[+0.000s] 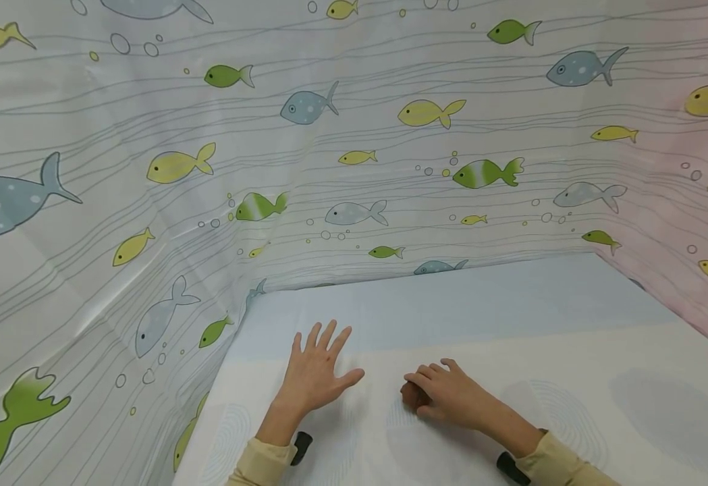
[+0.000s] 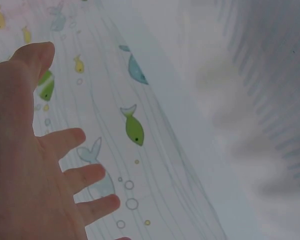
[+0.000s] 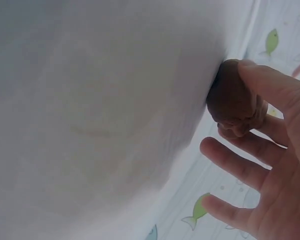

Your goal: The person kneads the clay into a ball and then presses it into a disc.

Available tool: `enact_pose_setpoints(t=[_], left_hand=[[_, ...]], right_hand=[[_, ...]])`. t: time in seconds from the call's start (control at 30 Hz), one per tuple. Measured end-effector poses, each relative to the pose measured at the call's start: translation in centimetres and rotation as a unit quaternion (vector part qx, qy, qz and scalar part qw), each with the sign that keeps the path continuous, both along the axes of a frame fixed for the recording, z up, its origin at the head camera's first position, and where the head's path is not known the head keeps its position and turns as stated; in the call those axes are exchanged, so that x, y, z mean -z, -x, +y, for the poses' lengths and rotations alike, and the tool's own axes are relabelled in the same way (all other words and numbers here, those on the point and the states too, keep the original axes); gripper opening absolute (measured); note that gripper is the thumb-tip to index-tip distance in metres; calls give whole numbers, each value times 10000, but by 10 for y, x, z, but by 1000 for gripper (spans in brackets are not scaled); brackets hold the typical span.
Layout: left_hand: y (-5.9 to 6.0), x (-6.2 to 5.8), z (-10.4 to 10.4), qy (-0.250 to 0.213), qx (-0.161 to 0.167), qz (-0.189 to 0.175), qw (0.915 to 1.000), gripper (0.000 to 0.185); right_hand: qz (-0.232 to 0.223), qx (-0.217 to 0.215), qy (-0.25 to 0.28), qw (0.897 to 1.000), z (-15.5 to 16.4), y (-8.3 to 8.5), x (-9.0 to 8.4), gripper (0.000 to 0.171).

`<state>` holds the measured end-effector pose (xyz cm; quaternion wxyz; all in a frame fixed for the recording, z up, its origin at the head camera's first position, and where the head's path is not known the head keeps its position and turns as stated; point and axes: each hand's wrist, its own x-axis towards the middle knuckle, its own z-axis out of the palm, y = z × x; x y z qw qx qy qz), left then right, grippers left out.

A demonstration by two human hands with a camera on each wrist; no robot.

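Note:
My right hand (image 1: 453, 398) holds a brown clay-like lump (image 1: 413, 396) between thumb and fingers, low over the pale tabletop. In the right wrist view the lump (image 3: 233, 102) is rounded, with a smooth side and a creased, folded end. The thumb presses its upper side, index and middle fingers lie behind it, and the other two fingers extend apart from it. To the left, my left hand (image 1: 315, 374) hovers over the table with its fingers and thumb spread wide. Nothing is in that palm, as the left wrist view of the hand (image 2: 35, 150) shows.
A white and pale-blue cloth with faint oval and arc patterns covers the table (image 1: 487, 297). Sheets (image 1: 305, 169) printed with fish stand behind it and along both sides. Dark wrist devices show under both cuffs, one a black piece (image 1: 301, 448) at the left.

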<state>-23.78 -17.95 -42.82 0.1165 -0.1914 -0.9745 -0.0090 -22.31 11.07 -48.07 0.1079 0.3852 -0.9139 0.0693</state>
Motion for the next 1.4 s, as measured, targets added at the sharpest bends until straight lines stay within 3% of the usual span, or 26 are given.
enact_pose_setpoints(t=[0.47, 0.97, 1.27, 1.4], left_hand=[[1, 1, 0, -51, 3, -27, 10000, 80], [0, 1, 4, -48, 33, -50, 10000, 81], [-2, 1, 7, -262, 64, -90, 9996, 81], [-2, 1, 8, -590, 106, -230, 9979, 82]], right_hand=[[-794, 267, 236, 9962, 0, 2, -5, 48], [-512, 370, 743, 9952, 22, 3, -20, 50], [-325, 311, 984, 9941, 33, 4, -29, 49], [-222, 213, 1055, 9939, 37, 4, -33, 47]])
